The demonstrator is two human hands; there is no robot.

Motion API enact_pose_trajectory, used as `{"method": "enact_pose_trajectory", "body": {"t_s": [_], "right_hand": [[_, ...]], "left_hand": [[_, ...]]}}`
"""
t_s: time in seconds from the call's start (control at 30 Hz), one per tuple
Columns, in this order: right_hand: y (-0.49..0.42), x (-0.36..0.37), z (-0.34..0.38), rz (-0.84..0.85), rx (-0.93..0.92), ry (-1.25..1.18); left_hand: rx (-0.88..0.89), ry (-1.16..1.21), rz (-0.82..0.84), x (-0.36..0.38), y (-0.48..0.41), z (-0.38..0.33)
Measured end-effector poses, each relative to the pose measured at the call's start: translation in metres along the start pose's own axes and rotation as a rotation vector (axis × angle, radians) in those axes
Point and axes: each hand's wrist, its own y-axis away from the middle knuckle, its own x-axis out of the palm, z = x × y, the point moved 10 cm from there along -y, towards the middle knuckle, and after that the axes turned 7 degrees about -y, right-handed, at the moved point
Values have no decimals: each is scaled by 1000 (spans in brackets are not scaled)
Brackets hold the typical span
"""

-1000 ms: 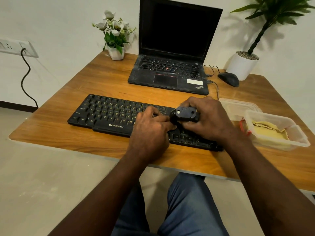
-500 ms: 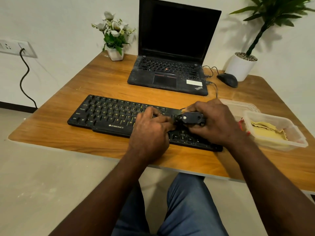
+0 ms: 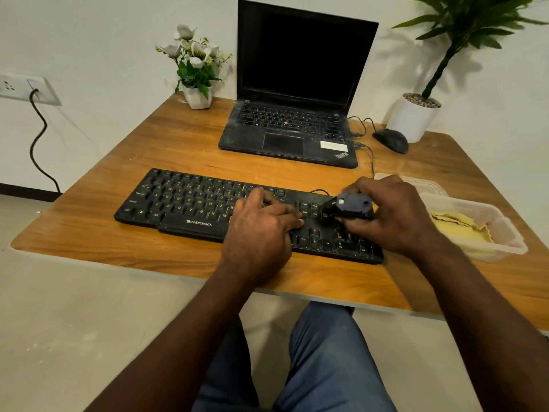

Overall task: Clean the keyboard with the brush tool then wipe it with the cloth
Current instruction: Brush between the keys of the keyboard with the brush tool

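- The keyboard (image 3: 190, 203) lies across the near part of the wooden table (image 3: 148, 153), in front of the open laptop (image 3: 297, 84). Its long side faces the person, so both hands reach it easily.
- The left hand (image 3: 261, 227) lies palm down on the right end of the main key block. Its fingers are extended and flat on the keys and hold nothing. It is probably there to pin the keyboard so that brushing does not slide it.
- The right hand (image 3: 392, 215) is wrapped around the brush tool (image 3: 352, 205), fingers curled over its dark body. The brush sits tilted over the keys just left of the number pad, its working end pointing down and to the left. The bristles themselves are too dark to make out.
- The yellow cloth (image 3: 457, 226) lies in the clear plastic container (image 3: 505, 233) at the right edge of the table, just beside the right wrist. It appears untouched, so the wiping step is judged still to come.
- Compared with a second ago, the brush has travelled right along the keyboard. It was then close against the left fingertips; now a few keys show between them.
- The brush has also turned, and its broad top no longer faces the camera squarely.
- The left hand has kept its place on the keys.
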Motion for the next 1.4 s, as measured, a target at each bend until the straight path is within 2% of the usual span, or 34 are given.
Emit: {"method": "enact_pose_trajectory", "body": {"t_s": [0.2, 0.43, 0.57, 0.9, 1.07, 1.23, 1.4], "right_hand": [[-25, 25, 47, -15, -103, -37], [-12, 16, 11, 49, -49, -63], [1, -3, -13, 19, 6, 7], [-28, 27, 42, -12, -92, -73], [-14, 21, 16, 32, -75, -89], [1, 1, -14, 24, 19, -22], [-11, 14, 15, 4, -31, -37]], "left_hand": [[11, -4, -34, -6, 2, -3], [1, 0, 3, -3, 0, 0], [-3, -2, 15, -1, 0, 0], [19, -17, -39, -6, 2, -3], [18, -5, -34, -5, 1, -2], [15, 8, -33, -3, 0, -2], [22, -8, -35, -3, 1, -3]]}}
